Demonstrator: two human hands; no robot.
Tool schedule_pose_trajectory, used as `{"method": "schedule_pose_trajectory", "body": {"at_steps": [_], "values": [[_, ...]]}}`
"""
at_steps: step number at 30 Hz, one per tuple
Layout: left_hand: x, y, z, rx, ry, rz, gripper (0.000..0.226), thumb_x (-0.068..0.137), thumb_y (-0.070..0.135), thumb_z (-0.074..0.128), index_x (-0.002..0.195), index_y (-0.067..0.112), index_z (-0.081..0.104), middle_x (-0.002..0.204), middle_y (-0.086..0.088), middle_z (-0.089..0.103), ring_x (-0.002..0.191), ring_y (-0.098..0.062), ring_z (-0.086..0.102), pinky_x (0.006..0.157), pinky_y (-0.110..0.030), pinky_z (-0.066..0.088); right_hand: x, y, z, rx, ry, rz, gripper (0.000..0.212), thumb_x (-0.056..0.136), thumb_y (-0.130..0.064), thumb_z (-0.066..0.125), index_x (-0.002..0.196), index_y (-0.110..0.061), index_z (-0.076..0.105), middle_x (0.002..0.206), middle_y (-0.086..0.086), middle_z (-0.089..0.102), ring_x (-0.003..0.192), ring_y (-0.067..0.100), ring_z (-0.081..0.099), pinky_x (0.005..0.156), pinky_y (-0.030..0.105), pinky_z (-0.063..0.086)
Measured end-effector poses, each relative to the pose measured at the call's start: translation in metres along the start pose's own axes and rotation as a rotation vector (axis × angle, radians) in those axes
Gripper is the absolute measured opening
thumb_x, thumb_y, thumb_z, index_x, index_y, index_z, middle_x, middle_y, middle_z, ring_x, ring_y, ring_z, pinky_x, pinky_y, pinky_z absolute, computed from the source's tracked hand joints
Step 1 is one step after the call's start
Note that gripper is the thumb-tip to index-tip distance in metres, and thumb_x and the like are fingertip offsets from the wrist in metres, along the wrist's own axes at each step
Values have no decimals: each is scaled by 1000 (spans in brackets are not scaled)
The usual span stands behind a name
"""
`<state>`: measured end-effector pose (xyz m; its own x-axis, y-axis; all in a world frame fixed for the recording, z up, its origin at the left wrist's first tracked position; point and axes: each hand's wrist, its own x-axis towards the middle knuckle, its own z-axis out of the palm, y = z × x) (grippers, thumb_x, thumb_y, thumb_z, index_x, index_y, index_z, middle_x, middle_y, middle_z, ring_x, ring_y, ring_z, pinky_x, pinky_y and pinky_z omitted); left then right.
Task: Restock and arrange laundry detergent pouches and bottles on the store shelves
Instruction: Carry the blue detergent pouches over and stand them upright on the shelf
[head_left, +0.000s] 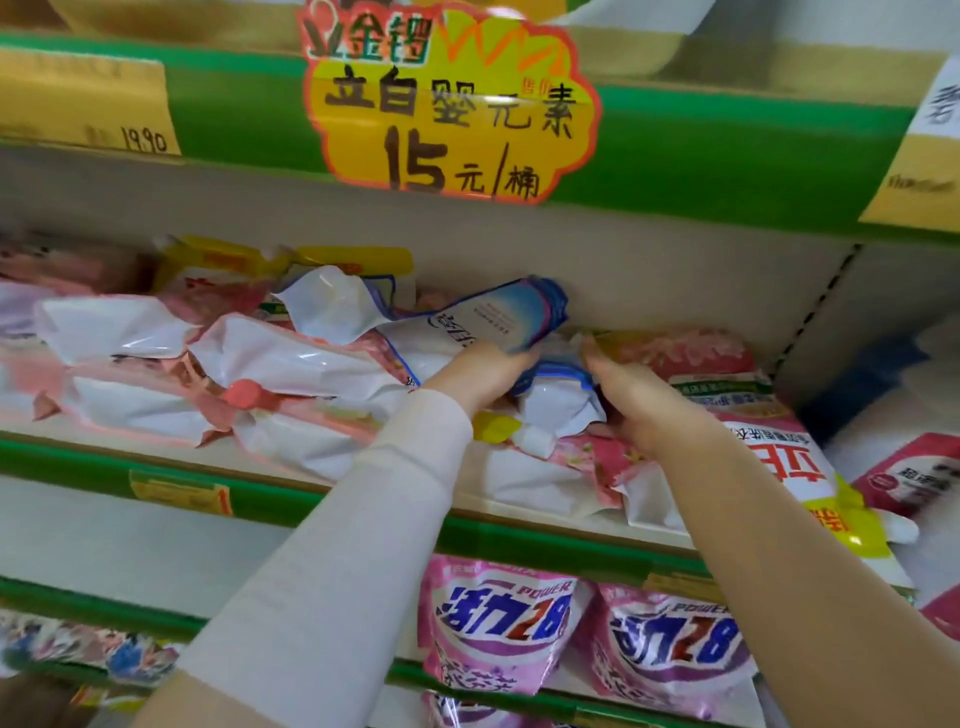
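We record the left hand (480, 371) gripping a blue-and-white pouch (511, 314) from beneath, with its fingers curled round the lower edge. The pouch is raised over the heap on the middle shelf (291, 501). The right hand (636, 397) sits just to its right, fingers curled down beside a second blue-edged pouch (558, 402); we cannot tell what it grips.

To the left, pink-and-white pouches (291, 364) lie flat and disordered, one with a pink cap (249, 392). To the right lies a pink pouch (779, 452) with a large red "立".

Above, a scalloped price sign (452, 104) reads "立白" and "15元/桶". A yellow price tag (143, 139) at far left reads "19.90". On the lower shelf, purple pouches (498, 618) marked "活力28 POWER" stand upright.
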<state>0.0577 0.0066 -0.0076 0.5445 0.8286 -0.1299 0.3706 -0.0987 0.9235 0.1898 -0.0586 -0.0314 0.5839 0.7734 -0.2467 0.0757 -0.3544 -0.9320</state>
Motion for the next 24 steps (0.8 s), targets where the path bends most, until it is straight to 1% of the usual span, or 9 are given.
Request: {"method": "schedule_pose_trajectory", "body": {"at_steps": [2, 5, 7, 9, 11, 14, 16, 19, 24], "values": [[7, 1, 6, -170, 3, -69, 41, 73, 35, 67, 103, 10, 58, 111, -18, 62, 101, -28, 60, 94, -37, 47, 9, -3, -1, -37, -13, 37, 93, 64, -83, 41, 137, -25, 46, 137, 8, 52, 119, 31, 53, 103, 46, 42], [20, -1, 14, -328, -4, -130, 26, 81, 27, 67, 96, 10, 54, 96, -16, 58, 90, -25, 56, 88, -38, 47, 8, -13, -1, -28, -33, 91, 54, 92, -61, 35, 126, -23, 49, 103, 11, 64, 86, 29, 61, 76, 35, 51], [23, -1, 22, -387, 15, -142, 32, 74, 29, 72, 92, 9, 54, 90, -16, 56, 90, -25, 53, 83, -38, 46, 25, -6, -3, -39, -31, 98, 49, 95, -56, 33, 124, -19, 50, 98, 11, 63, 79, 26, 57, 63, 29, 44], [24, -2, 29, -363, 80, -110, 50, 61, 34, 76, 97, 4, 60, 93, -17, 63, 91, -27, 61, 88, -42, 51, 33, -4, 0, -79, 5, 27, 54, 95, -53, 35, 131, -15, 47, 123, 10, 57, 105, 27, 56, 79, 30, 44], [23, -3, 35, -400, 137, -74, 52, 70, 27, 77, 109, -3, 62, 105, -19, 67, 97, -28, 66, 91, -42, 52, 38, -5, 4, -88, 16, -11, 55, 93, -56, 39, 132, -18, 47, 116, 5, 56, 105, 24, 54, 86, 30, 42], [22, -8, 38, -456, 163, -70, 29, 81, 17, 70, 103, -2, 66, 100, -18, 70, 92, -28, 68, 85, -40, 55, 38, -2, 4, -39, -6, 3, 40, 90, -57, 46, 103, -21, 54, 67, -7, 53, 53, 9, 50, 46, 20, 38], [19, -8, 38, -425, 192, -49, 15, 82, 14, 68, 92, 3, 66, 92, -14, 69, 84, -25, 67, 76, -31, 53, 33, 1, 0, 41, -53, 25, 28, 91, -49, 52, 96, -21, 55, 68, -4, 59, 47, 6, 56, 36, 16, 35], [12, -6, 37, -417, 216, 19, 11, 82, 7, 66, 92, 6, 62, 92, -13, 65, 85, -23, 62, 76, -27, 49, 26, 3, 1, 103, -49, 22, 37, 91, -46, 53, 120, -22, 53, 102, 0, 60, 88, 16, 60, 57, 23, 43], [0, 6, 40, -457, 240, 48, 24, 72, 9, 70, 94, 7, 59, 86, -6, 65, 80, -18, 63, 68, -23, 50, 11, -7, -2, 155, 3, 97, 46, 89, -44, 56, 124, -13, 56, 117, 7, 59, 104, 23, 55, 82, 32, 41]]}}
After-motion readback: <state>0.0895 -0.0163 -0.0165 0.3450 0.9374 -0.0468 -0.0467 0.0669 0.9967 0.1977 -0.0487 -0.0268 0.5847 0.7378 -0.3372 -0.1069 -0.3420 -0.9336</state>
